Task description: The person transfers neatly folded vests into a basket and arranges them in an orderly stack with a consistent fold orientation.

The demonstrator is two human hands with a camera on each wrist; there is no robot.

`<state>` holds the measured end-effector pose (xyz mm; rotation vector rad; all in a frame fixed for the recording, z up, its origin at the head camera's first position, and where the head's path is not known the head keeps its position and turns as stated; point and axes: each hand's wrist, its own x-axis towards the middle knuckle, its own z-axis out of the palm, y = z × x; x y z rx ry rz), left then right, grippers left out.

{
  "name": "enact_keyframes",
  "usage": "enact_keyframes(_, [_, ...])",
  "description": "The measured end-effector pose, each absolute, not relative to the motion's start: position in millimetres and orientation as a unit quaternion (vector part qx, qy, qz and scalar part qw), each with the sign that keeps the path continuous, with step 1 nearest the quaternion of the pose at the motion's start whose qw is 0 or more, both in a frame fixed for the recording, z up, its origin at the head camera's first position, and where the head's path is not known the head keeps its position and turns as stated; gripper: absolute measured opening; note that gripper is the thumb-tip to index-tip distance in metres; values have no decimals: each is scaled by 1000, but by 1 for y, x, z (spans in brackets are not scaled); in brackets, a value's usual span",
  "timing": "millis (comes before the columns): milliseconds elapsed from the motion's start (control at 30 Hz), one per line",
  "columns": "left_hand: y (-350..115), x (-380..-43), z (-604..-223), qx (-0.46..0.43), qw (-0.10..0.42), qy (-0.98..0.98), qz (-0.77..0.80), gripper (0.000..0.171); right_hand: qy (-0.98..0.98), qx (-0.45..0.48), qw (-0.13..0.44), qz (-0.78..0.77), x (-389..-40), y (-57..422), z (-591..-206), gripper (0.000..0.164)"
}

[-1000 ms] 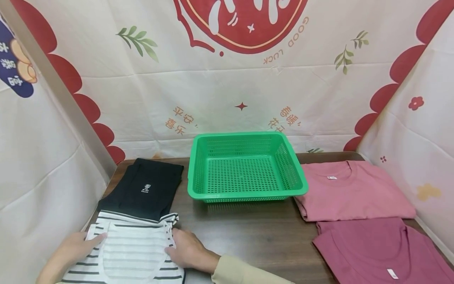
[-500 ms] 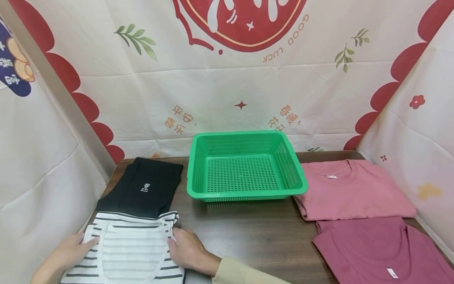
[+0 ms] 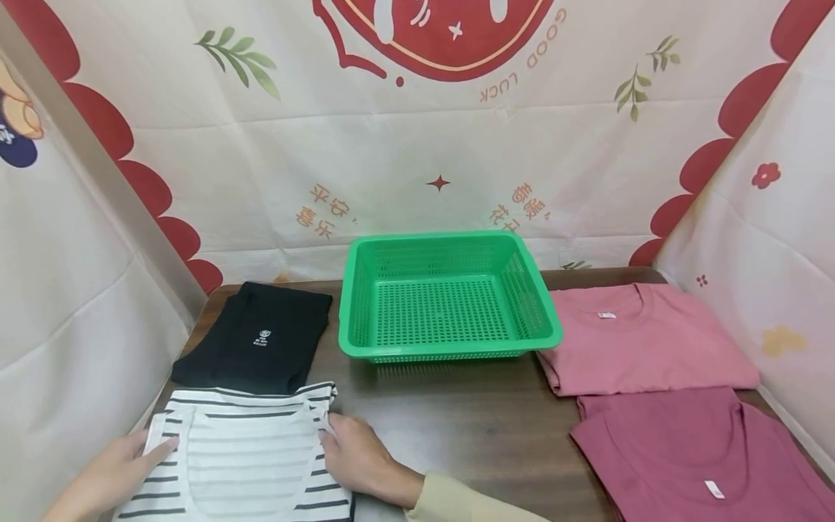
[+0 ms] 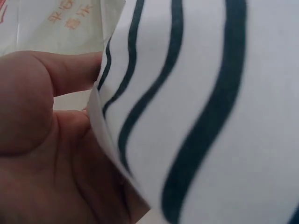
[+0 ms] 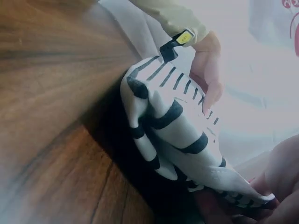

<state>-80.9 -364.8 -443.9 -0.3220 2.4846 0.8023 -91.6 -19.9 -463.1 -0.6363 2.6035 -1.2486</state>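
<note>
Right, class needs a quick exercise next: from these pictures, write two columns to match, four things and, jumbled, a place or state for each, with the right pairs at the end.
Column one
1. striped shirt
2. black garment
3. green basket
4. plum shirt

Column two
A. at the far side of the table, near the middle
B. on the right, nearer the camera than the light pink shirt
C. gripped by the left hand and the right hand
D. folded, with a small white print, on the left

Right pairs: 1-C, 2-D, 3-A, 4-B
</note>
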Motion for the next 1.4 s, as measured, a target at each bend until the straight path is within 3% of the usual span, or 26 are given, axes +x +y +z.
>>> enact_keyframes(267, [-346, -80, -425, -128, 228, 901, 345, 90, 866, -200, 110, -444, -96, -3, -451, 35])
enact_keyframes(500, [-334, -79, -414, -123, 209, 900, 362, 88, 874, -213, 41, -436, -95, 8, -446, 15])
enact_keyframes(767, [-330, -81, -407, -87, 184, 924, 325, 86, 870, -209, 1, -447, -94, 16, -438, 12])
enact_keyframes(1100, [-315, -84, -398, -115, 181, 903, 373, 93, 866, -219, -68, -445, -97, 24, -433, 9])
enact_keyframes(1400, [-294, -87, -395, -66, 114, 918, 374, 76, 855, -227, -121, -450, -102, 36, -426, 11])
